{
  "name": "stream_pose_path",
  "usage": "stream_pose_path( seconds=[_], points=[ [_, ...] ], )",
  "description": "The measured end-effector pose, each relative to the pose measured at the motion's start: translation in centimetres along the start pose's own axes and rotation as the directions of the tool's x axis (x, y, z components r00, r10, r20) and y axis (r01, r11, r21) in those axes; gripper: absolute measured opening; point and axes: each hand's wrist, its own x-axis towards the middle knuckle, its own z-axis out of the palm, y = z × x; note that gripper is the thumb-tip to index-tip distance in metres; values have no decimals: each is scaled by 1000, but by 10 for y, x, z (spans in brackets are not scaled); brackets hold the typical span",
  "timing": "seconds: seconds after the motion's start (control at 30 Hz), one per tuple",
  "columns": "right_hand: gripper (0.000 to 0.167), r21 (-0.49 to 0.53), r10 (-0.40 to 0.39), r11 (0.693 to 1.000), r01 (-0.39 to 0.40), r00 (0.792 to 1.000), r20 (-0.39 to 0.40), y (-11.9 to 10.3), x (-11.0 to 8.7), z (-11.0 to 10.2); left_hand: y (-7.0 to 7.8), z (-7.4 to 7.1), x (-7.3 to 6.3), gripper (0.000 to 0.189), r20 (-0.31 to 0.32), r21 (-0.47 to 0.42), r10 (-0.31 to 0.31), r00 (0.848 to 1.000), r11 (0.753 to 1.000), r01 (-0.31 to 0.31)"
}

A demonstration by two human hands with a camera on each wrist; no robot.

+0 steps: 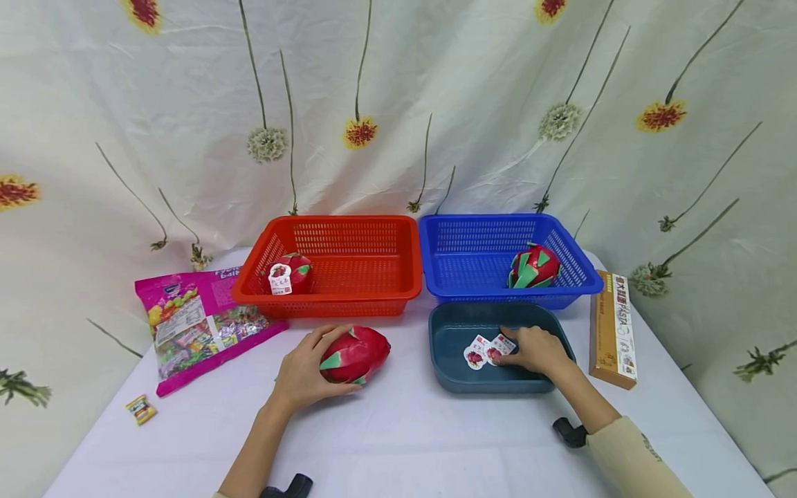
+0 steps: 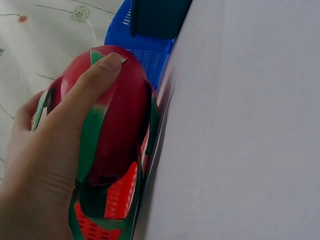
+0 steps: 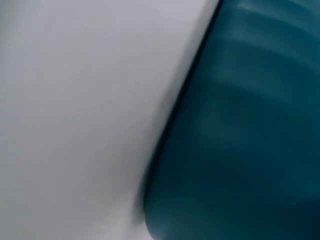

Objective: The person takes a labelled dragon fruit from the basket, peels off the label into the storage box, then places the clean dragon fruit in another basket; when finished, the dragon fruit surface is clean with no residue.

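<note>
My left hand (image 1: 308, 370) grips a red dragon fruit (image 1: 358, 354) with green scales over the table. Its thumb lies across the fruit's skin in the left wrist view, with the fingers hidden behind. My right hand (image 1: 537, 349) reaches inside a dark teal tray (image 1: 438, 346). Two small white labels with dragon fruit pictures are in there, a left label (image 1: 476, 353) and a right label (image 1: 496, 351). Thumb and forefinger pinch the right label at its edges. In the right wrist view only the teal tray's outer wall (image 3: 240, 125) and white cloth show.
Behind stand a red basket (image 1: 355, 308) holding a labelled dragon fruit (image 1: 301, 273) and a blue basket (image 1: 461, 294) holding an unlabelled dragon fruit (image 1: 535, 266). A pink candy bag (image 1: 199, 325) and small wrapped candy (image 1: 141, 409) lie left. A pasta box (image 1: 613, 328) lies right.
</note>
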Motion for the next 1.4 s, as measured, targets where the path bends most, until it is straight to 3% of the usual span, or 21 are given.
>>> stream_pose_path(
  seconds=[0.2,0.4,0.5,0.6,0.7,0.77,0.87,1.0,1.03,1.13,1.2,1.23,1.27,1.33,1.4],
  points=[
    [63,47,-31,998,34,998,-51,-2,0,-3,0,-1,1,97,-4,-4,5,1000,1000,-5],
    [64,65,32,997,-35,998,51,-3,1,-2,1,-3,3,97,-2,-4,5,1000,1000,-5],
    [70,71,32,997,-36,998,55,-4,-1,-3,1,-2,2,97,-1,3,3,1000,1000,-3],
    [72,113,-24,993,23,1000,6,-5,-6,-10,1,-2,1,98,0,6,-1,1000,1000,1],
    [62,209,-128,967,146,987,-95,-4,-14,-29,2,-2,0,97,4,3,-3,1000,1000,3],
    [50,261,-190,936,236,963,-191,-3,-18,-46,3,-3,0,97,11,1,-8,1000,1000,8],
    [38,294,-195,901,320,903,-384,5,-20,-74,3,-5,1,98,28,5,-22,999,1000,21],
    [35,311,-51,903,295,795,-605,30,-11,-99,2,-7,2,99,58,9,-41,997,999,40],
    [36,347,-4,890,295,767,-642,42,-5,-99,2,-7,2,99,66,8,-46,997,999,46],
    [39,451,120,844,290,717,-687,72,9,-95,1,-8,2,99,98,1,-69,993,998,69],
    [45,517,172,806,288,721,-671,89,16,-89,1,-8,2,99,126,-14,-87,988,996,89],
    [50,548,196,792,270,737,-646,96,18,-86,1,-8,1,99,142,-21,-96,985,995,100],
    [55,568,214,791,228,767,-605,99,17,-84,1,-8,1,99,157,-27,-104,982,994,110],
    [69,637,241,752,171,827,-507,111,20,-76,2,-9,1,99,183,-46,-116,976,991,127],
    [79,674,262,736,70,888,-377,116,19,-72,2,-10,1,99,203,-59,-124,971,989,139]
  ],
)
